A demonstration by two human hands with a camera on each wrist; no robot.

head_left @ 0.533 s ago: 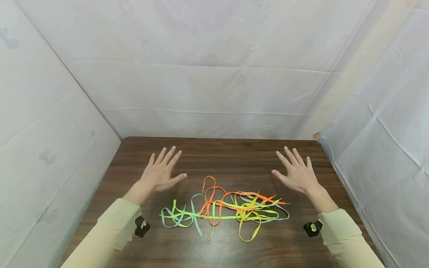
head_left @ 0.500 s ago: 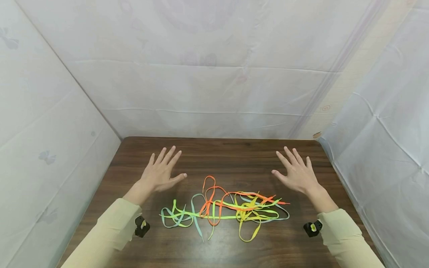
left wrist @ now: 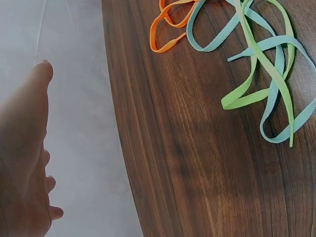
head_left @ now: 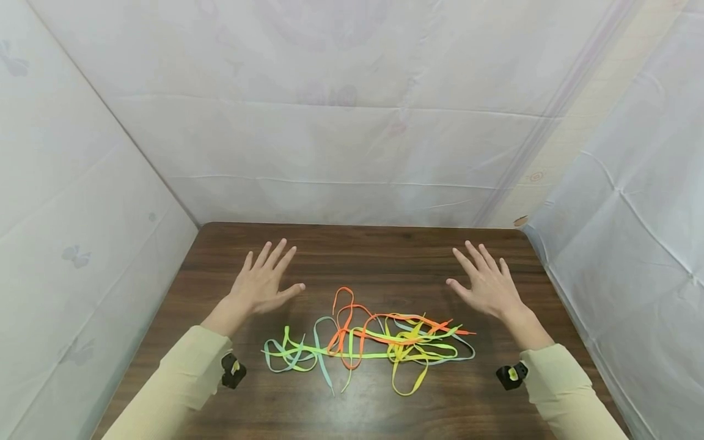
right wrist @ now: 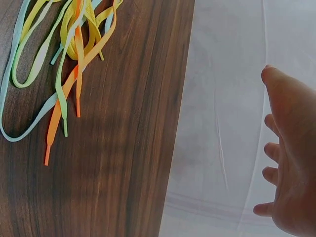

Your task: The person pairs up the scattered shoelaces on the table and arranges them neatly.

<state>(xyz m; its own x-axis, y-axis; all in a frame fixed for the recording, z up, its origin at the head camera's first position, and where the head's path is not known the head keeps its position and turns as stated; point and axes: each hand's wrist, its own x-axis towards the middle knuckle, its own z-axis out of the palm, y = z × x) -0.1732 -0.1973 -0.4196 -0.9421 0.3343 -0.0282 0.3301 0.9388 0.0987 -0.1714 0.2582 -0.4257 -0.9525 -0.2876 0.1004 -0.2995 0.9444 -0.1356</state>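
Observation:
Tangled flat shoelaces lie across the middle of the table. An orange shoelace (head_left: 361, 335) loops over the others, and a yellow shoelace (head_left: 407, 352) is bunched at the right. A yellow-green shoelace (head_left: 374, 355) runs lengthwise through the pile; a light blue shoelace (head_left: 322, 362) curls at the left and shows again at the right. My left hand (head_left: 260, 287), fingers spread and straight, is up and left of the pile, apart from it. Up and right of the laces is my right hand (head_left: 486, 287), likewise spread. Neither hand holds anything.
The dark wood-grain table (head_left: 352, 256) has rounded far corners. A pale cloth wall (head_left: 341, 153) stands behind it, with cloth sides at left and right. Each wrist wears a small black camera, such as the left wrist camera (head_left: 233, 371).

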